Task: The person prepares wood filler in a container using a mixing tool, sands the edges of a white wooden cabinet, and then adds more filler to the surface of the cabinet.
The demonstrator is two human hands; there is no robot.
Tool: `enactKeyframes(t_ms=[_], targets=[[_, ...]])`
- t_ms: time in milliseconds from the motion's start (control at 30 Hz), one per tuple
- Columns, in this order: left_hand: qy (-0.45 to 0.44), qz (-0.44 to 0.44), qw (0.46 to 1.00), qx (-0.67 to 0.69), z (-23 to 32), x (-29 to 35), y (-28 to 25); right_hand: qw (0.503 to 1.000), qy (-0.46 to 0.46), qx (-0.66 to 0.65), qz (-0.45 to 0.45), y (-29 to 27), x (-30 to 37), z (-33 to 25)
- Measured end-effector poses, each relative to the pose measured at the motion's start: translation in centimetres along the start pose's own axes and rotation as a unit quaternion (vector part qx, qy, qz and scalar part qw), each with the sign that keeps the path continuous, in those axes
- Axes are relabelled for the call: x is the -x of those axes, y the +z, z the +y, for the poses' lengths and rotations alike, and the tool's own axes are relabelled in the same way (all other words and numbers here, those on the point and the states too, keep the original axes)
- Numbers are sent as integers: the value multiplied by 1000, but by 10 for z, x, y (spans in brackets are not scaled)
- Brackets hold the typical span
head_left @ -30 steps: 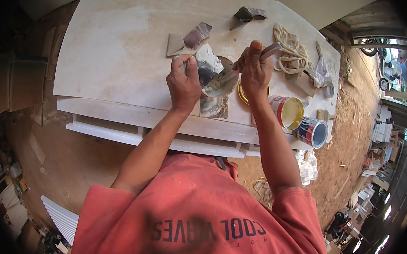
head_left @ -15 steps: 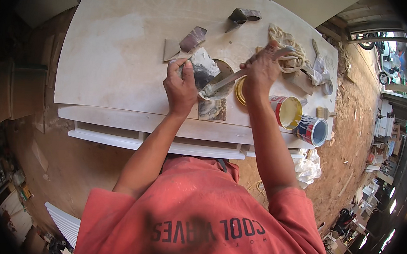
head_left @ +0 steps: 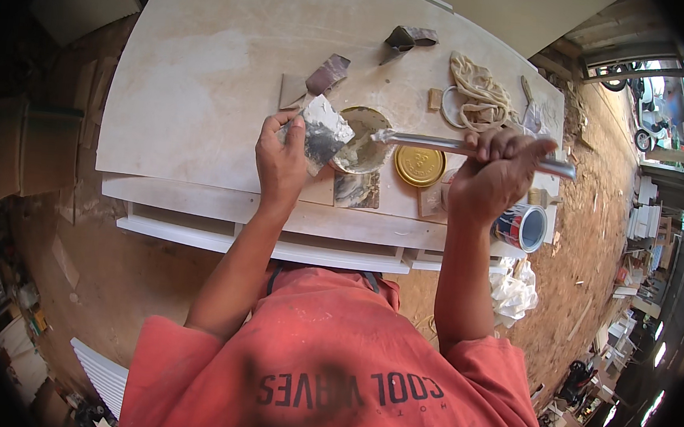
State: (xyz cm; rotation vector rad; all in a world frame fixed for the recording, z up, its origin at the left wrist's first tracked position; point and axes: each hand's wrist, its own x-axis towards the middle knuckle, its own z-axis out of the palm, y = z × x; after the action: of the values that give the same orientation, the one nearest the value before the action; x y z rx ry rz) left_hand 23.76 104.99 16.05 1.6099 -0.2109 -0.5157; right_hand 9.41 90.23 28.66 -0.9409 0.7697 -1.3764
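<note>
My left hand point(head_left: 280, 158) grips a dark square putty plate point(head_left: 323, 146) by its edge; white putty point(head_left: 326, 119) coats its far corner. My right hand point(head_left: 497, 173) is closed around a long silver metal bar point(head_left: 430, 142), held nearly level. The bar's putty-smeared end lies over the right rim of an open can point(head_left: 355, 165). Greyish putty lines the inside of that can, which stands right beside the plate. A gold lid point(head_left: 420, 167) rests on the white panel point(head_left: 199, 108) beneath the bar. Below the can lies a marbled, stained square piece point(head_left: 357, 191).
A blue-labelled tin point(head_left: 525, 228) stands at the panel's right edge, near a brush point(head_left: 544, 197). Farther back lie a cream cloth bundle point(head_left: 478, 88), a small wood block point(head_left: 434, 100) and folded sandpaper pieces point(head_left: 328, 74). A crumpled white bag point(head_left: 513, 289) is below the right edge.
My right hand has moved right and toward me, drawing the bar's end out of the can. The left hand has shifted slightly left with the plate. The gold lid has come into view.
</note>
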Motion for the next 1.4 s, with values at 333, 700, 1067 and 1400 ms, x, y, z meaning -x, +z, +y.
enactKeyframes(t_ms=[333, 700, 1067, 1400], targets=[[-48, -45, 993, 94, 24, 16, -10, 944, -85, -123, -294, -35, 21, -8], [-102, -90, 980, 144, 21, 29, 7, 800, -235, 1, -552, -26, 75, -7], [-48, -5, 989, 141, 17, 51, 13, 706, -318, 106, -624, -55, 79, 26], [-64, -94, 945, 305, 10, 51, 11, 831, -246, 91, -491, -64, 71, 40]])
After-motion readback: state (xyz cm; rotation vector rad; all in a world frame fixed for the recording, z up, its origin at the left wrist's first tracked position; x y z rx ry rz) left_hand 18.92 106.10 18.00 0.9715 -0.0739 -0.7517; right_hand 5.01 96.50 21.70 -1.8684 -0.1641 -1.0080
